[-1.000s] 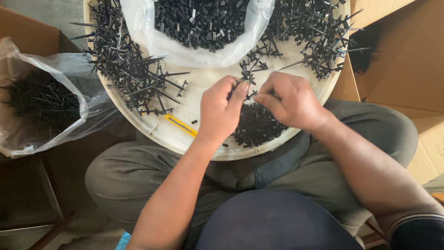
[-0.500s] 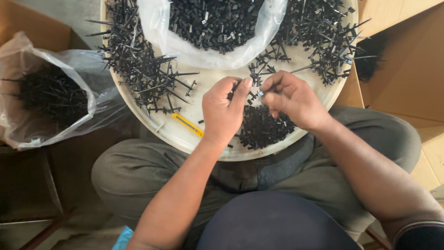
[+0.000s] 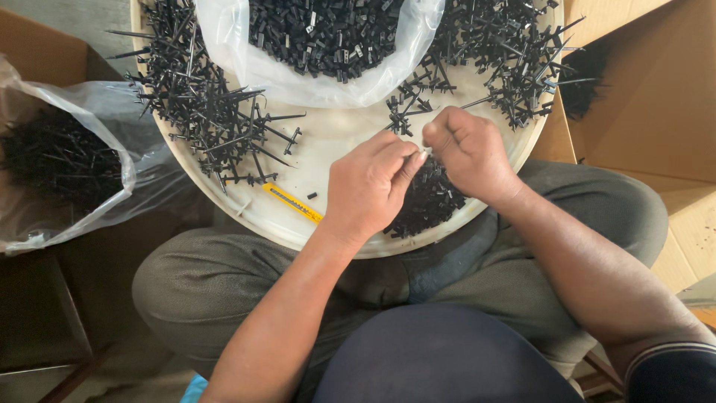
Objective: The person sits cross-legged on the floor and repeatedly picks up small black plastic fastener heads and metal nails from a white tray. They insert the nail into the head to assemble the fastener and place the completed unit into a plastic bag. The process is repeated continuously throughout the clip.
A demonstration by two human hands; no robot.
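The left hand (image 3: 369, 186) and the right hand (image 3: 466, 153) meet over a round white tray (image 3: 328, 142) on the person's lap. Their fingertips are pressed together, pinching a tiny black plastic part (image 3: 424, 153) between them. It is mostly hidden, so which way it points is hard to tell. Right under the hands sits a pile of small black pieces (image 3: 432, 201). To the left lies a heap of long black spiky sticks (image 3: 209, 104), pointing every way. More sticks (image 3: 507, 52) lie at the top right. A yellow cutter knife (image 3: 292, 203) lies slanted near the left hand. An open clear bag (image 3: 321, 45) holds more black bits at the top of the tray.
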